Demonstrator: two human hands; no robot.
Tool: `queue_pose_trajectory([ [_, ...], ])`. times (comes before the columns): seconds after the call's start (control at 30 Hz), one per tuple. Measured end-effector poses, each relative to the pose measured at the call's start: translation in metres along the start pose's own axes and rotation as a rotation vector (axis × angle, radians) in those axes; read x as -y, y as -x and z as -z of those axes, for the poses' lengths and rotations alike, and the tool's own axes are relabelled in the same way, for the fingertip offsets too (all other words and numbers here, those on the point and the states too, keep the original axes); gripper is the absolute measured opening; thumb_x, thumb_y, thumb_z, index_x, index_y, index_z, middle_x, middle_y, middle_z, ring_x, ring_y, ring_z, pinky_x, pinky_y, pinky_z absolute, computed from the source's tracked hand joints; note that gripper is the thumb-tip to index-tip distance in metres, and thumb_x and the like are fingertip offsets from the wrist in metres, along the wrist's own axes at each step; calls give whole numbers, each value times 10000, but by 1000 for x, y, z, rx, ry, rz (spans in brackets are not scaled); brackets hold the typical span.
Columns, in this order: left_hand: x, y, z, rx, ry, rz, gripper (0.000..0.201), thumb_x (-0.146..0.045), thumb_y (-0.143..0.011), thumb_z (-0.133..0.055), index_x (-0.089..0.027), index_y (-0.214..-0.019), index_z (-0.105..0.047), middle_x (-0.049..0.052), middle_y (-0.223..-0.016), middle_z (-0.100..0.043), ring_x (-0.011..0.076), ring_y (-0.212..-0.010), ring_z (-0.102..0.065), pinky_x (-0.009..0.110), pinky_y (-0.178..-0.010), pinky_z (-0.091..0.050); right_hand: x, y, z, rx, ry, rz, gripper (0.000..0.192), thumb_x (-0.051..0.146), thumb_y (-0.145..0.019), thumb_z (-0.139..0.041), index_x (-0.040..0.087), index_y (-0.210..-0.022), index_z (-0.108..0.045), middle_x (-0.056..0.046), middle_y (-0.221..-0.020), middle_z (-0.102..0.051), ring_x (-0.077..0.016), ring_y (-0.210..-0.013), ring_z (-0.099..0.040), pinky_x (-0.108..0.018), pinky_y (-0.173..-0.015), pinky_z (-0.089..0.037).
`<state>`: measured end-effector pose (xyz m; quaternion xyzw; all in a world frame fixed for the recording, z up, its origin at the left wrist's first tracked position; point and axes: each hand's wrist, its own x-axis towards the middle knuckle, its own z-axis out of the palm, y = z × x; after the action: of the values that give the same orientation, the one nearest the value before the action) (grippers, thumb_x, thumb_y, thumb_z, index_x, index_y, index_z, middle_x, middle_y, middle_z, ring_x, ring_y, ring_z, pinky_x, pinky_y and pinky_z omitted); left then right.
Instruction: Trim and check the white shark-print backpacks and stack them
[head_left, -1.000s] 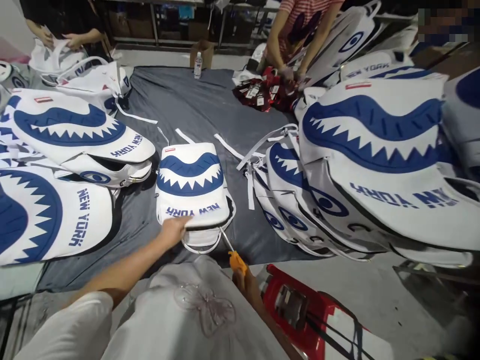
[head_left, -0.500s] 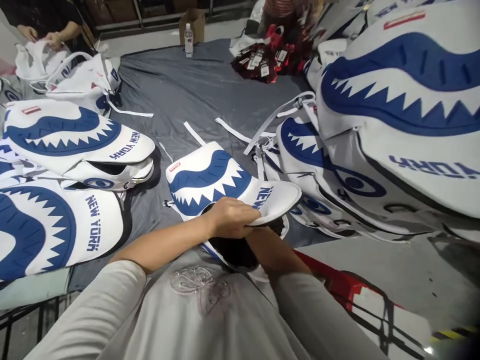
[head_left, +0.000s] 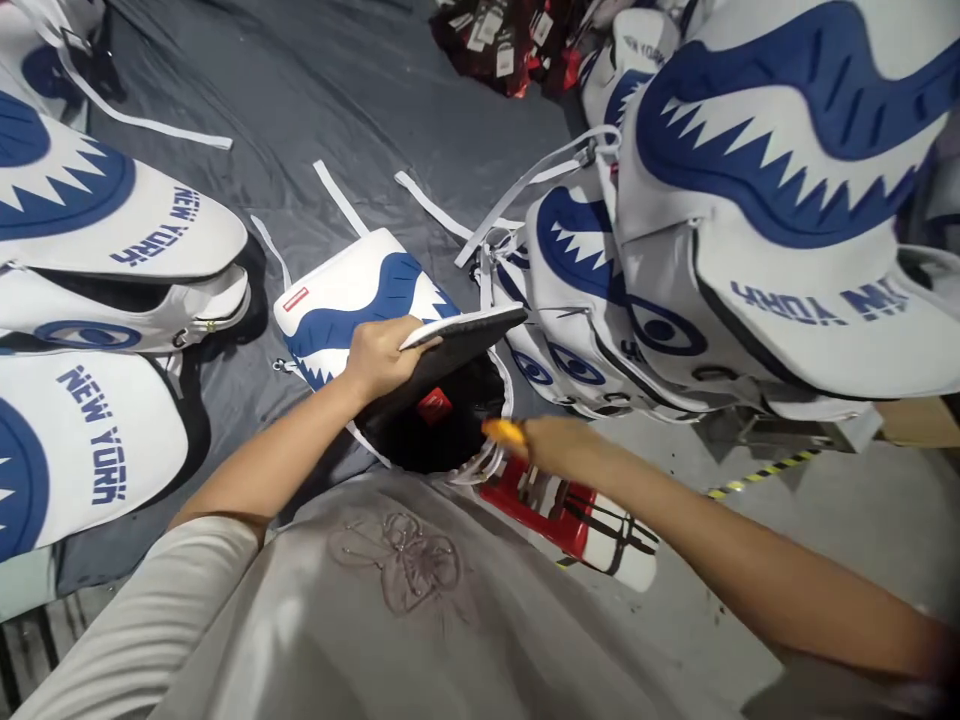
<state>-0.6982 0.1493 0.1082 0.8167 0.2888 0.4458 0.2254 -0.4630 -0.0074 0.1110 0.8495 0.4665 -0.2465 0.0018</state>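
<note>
A white backpack (head_left: 330, 300) with a blue shark-mouth print lies in front of me, against my body. My left hand (head_left: 381, 358) grips the edge of its flap (head_left: 469, 325), which is tilted up. Below the raised flap the dark inside shows, with a small red label (head_left: 433, 404) on the lining. My right hand (head_left: 555, 447), blurred by motion, is closed around a small orange object (head_left: 507, 434) just right of the bag's opening. The blur hides what kind of object it is.
Similar shark-print backpacks are piled at the left (head_left: 127, 400) and right (head_left: 765, 180) on a grey cloth-covered table (head_left: 285, 90). Loose white straps (head_left: 341, 198) lie beyond the bag. Red tagged items (head_left: 499, 50) are at the far side. A red and white object (head_left: 570, 520) stands below the table edge.
The flap has been raised, exposing the inside. My right hand has come from under the flap to the right, now holding the orange object. My view has tipped further down.
</note>
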Motion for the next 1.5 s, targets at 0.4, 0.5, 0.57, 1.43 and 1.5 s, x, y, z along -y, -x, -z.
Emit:
queue_pose_trajectory([
  [0.4,1,6,2,-210,-129,253,375,-422,-973,-524,-179,-724,-664,16,-635,-651,125,-568,-568,243,-581,-355,12,-8,8,450,358,-98,257,353,-854,-722,98,-831,-738,-127,-704,-710,-265,-762,-729,-332,-701,-508],
  [0.5,0,6,-4,-214,-104,243,371,-417,-968,-532,-179,-714,-662,16,-630,-652,126,-572,-575,241,-580,-362,-4,27,-4,493,223,-61,330,487,-825,-726,158,-831,-741,-46,-584,-667,-206,-577,-675,-287,-601,-490],
  [0.57,-8,5,-11,-162,-51,188,367,-418,-968,-532,-181,-722,-668,17,-638,-659,123,-579,-584,234,-584,-378,1,29,-25,393,152,-28,338,483,-896,-636,165,-949,-735,-77,-692,-713,-222,-648,-694,-298,-632,-500],
  [1.43,-23,-16,-15,-175,-223,-73,518,-569,-981,-449,-180,-694,-637,-8,-574,-545,97,-504,-464,245,-523,-328,11,-40,-159,-146,-567,-72,360,372,-956,-530,145,-1230,-586,-143,-1097,-726,-270,-1065,-682,-339,-935,-502],
  [1.5,-18,-18,-14,-197,-222,-46,526,-579,-981,-444,-182,-694,-635,-6,-581,-552,101,-515,-478,246,-532,-339,10,-42,-157,-141,-572,-82,369,385,-949,-544,137,-1218,-596,-149,-1086,-727,-280,-1066,-682,-354,-950,-500],
])
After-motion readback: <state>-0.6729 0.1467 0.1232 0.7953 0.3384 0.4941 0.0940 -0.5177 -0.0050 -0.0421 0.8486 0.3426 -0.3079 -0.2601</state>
